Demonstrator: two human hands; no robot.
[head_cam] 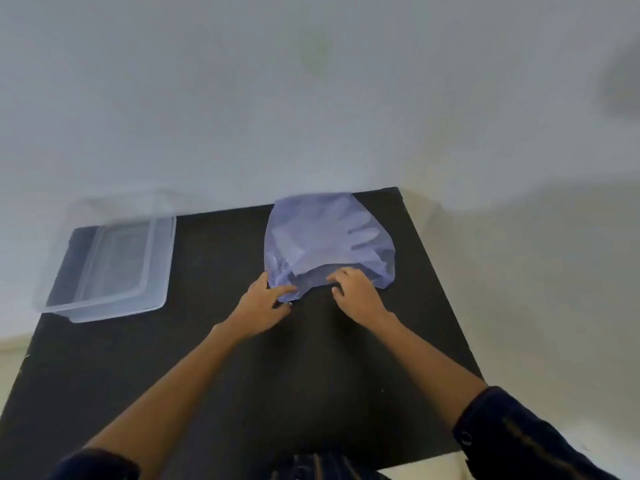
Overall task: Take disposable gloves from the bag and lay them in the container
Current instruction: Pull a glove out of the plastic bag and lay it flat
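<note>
A translucent lilac plastic bag (325,237) lies on the far right part of the black table (242,358), its mouth facing me. Pale glove shapes (360,233) show through its film. My left hand (263,306) pinches the left edge of the bag's mouth. My right hand (356,292) rests on the right side of the mouth with fingers curled over the rim. A clear rectangular plastic container (107,268) stands at the table's far left with nothing visible inside it.
The table's far edge meets a pale grey wall (311,98). Light floor (536,271) shows to the right of the table and at its left edge. Dark sleeves cover both my forearms near the bottom of the view.
</note>
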